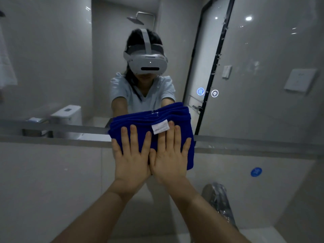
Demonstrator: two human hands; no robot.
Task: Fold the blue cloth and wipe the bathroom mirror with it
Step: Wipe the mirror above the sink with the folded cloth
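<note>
Mirror (pixel 52 67) above grey tiled wall (pixel 43 181)

Folded blue cloth (pixel 150 118) against mirror (pixel 52 58)

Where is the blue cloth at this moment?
In the head view, the blue cloth is at centre, pressed against the lower edge of the mirror under the left hand and right hand, which lie flat side by side.

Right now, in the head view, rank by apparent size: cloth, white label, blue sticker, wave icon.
1. cloth
2. white label
3. blue sticker and wave icon look nearly alike; the sticker maybe slightly larger.
</note>
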